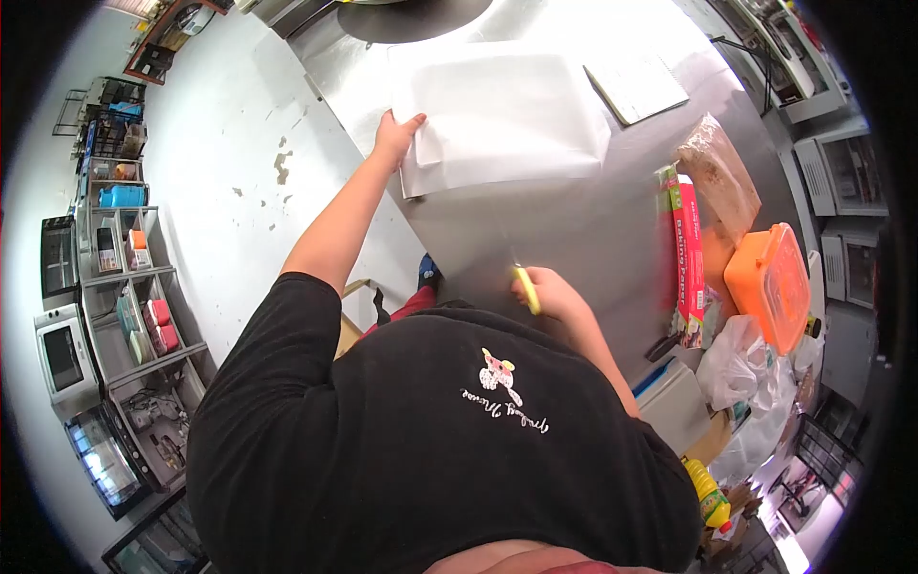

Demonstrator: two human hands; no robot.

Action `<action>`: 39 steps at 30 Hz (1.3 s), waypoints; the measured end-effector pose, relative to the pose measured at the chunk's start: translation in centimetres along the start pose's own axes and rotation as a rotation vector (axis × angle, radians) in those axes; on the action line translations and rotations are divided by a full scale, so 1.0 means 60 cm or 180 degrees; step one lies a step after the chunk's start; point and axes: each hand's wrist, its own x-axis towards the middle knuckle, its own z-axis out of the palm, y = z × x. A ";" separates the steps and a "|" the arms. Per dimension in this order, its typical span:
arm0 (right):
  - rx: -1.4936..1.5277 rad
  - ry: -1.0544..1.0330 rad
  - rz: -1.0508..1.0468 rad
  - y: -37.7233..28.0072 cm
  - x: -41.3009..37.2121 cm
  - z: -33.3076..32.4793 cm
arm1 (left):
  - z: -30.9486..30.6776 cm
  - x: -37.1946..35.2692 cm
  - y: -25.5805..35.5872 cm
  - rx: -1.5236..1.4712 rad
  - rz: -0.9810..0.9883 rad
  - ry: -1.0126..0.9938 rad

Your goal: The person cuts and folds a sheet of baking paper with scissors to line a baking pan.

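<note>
A large white sheet of baking paper (507, 124) lies over something rectangular on the steel table (459, 230). My left hand (394, 140) grips the paper's left edge, its thumb on top and the other fingers mostly hidden. Close to my body, my right hand (553, 295) is closed around a pair of scissors (526, 291) with yellow handles. Only a short bit of metal shows beyond the handles, and it points away from me. The scissors are apart from the paper. What lies beneath the sheet is covered.
On the right stand a red baking paper box (687, 249), a clear bag of brown stuff (719, 177) and an orange container (770, 287). Plastic bags (736, 359) sit nearer me. A notebook (636, 86) lies beyond the paper, and a round dark pan (411, 17) is at the far edge.
</note>
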 end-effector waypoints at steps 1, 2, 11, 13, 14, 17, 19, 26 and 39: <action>-0.0361 -0.0023 -0.0123 -0.019 0.013 0.020 | 0.001 -0.001 0.002 -0.0002 -0.0119 0.0027; -0.0720 -0.0046 -0.0245 -0.034 0.026 0.039 | 0.000 0.001 0.001 -0.0003 -0.0239 0.0053; -0.0729 0.0146 -0.0068 -0.119 0.073 0.145 | -0.006 0.021 -0.015 0.0026 -0.0163 -0.0092; -0.0657 0.0241 -0.0053 -0.126 0.081 0.161 | -0.003 0.021 -0.016 0.0000 -0.0140 -0.0045; -0.0580 0.0316 -0.0058 -0.128 0.086 0.167 | -0.001 0.021 -0.016 -0.0008 -0.0111 0.0024; -0.0220 0.0339 -0.0002 -0.107 0.117 0.187 | 0.002 0.020 -0.017 0.0014 -0.0057 0.0156; -0.0167 0.0423 -0.0091 -0.092 0.134 0.195 | 0.000 0.022 -0.020 0.0051 -0.0038 0.0129; 0.0001 0.0591 -0.0173 -0.078 0.147 0.205 | -0.003 0.014 -0.007 0.0111 -0.0070 -0.0032; -0.0013 0.0545 -0.0155 -0.108 0.112 0.204 | -0.003 0.012 -0.002 0.0234 -0.0047 0.0025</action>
